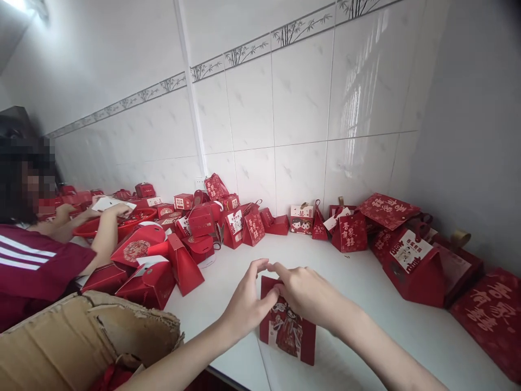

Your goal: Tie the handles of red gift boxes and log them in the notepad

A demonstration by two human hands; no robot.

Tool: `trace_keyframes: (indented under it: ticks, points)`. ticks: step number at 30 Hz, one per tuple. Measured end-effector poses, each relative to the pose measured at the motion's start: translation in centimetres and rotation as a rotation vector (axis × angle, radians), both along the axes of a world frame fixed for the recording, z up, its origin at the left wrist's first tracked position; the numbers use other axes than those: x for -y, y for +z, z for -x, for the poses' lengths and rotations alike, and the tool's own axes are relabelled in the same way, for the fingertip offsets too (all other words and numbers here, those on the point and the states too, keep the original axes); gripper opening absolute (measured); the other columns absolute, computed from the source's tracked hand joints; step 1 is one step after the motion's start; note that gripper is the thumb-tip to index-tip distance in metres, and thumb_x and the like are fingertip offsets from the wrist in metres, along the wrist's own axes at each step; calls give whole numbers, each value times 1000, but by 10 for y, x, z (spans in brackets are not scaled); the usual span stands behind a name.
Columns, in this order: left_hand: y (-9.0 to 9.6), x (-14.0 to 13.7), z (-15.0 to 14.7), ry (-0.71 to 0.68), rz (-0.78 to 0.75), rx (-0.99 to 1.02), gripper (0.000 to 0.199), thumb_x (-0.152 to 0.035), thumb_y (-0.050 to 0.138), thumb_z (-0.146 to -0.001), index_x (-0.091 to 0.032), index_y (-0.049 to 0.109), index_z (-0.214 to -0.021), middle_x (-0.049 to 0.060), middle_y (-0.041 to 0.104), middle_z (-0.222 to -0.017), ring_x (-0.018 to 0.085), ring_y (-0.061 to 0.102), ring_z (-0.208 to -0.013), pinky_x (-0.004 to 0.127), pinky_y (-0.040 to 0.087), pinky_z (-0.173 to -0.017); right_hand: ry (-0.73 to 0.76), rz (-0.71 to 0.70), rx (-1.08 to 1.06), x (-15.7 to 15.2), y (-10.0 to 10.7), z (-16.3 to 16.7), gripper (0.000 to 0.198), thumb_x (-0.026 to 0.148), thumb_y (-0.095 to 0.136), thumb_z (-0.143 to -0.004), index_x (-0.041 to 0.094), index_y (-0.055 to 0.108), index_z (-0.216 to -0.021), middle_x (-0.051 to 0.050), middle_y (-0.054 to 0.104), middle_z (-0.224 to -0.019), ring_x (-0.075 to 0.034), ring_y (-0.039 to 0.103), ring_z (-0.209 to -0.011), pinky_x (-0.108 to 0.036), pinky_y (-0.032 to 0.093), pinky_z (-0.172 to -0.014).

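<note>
Upright on the white table in front of me stands a red gift box (288, 328), its near face printed with a couple in traditional dress. My left hand (252, 296) is closed at the box's upper edge, with the thumb against the top and the fingers arched over the far side. From the right, my right hand (305, 293) grips the same top edge, its fingertips meeting those of the left hand. The hands cover most of the top, so what is pinched there is hidden.
Folded red boxes (146, 279) crowd the left side and others (419, 266) line the right. A torn cardboard carton (61, 342) is at the near left. A co-worker in a maroon shirt (40, 266) handles a white piece (112, 204) over a red basin (95, 228). Tiled wall (301, 108) behind.
</note>
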State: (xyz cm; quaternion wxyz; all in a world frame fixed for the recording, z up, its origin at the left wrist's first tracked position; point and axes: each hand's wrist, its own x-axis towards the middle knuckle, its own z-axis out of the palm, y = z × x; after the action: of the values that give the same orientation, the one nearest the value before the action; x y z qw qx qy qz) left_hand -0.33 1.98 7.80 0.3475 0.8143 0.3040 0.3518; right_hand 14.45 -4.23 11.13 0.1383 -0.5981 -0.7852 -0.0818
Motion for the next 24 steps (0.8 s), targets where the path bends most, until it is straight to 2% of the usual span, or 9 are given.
trace_keyframes:
  ticks: [4,7,10,17,21,24]
  points:
    - [1,1,-7,-58,35,31,23,-25,52,-80,-20,51,-102,4,61,-102,18,56,-101,33,43,-90,-66,77,-105,10,17,-17,21,19,56,-82,14,53,-102,-7,61,-89,-18,57,-71,-23,31,-53]
    - [-3,0,-7,-45,52,43,13,-27,48,-83,-18,55,-88,2,63,-85,15,60,-82,29,47,-77,-114,223,-73,20,28,-28,9,23,55,-82,16,60,-83,-4,59,-74,-14,54,-62,-23,30,-50]
    - [-5,-1,-6,-57,34,51,12,-27,49,-83,-18,56,-85,1,62,-79,13,59,-74,26,47,-70,-94,282,-35,26,32,-32,21,22,48,-87,16,59,-70,-1,55,-63,-10,47,-52,-22,27,-47]
    - [-4,-1,-5,-53,-10,43,10,-25,50,-83,-18,56,-84,0,62,-81,12,57,-73,22,46,-62,-27,183,-60,26,33,-30,19,13,48,-87,15,58,-71,0,53,-61,-9,46,-52,-21,29,-49]
    - [-5,-2,-5,-60,-32,64,7,-23,51,-82,-18,56,-82,0,61,-80,12,56,-74,22,46,-60,20,-5,-99,22,32,-27,9,10,51,-85,13,60,-85,-2,57,-73,-11,52,-62,-22,33,-55]
    - [-4,-4,-6,-85,-54,109,10,-26,53,-82,-17,55,-78,0,60,-79,12,56,-75,24,47,-66,73,-142,-139,16,25,-24,11,12,52,-85,13,57,-95,-3,58,-78,-13,52,-66,-23,35,-57]
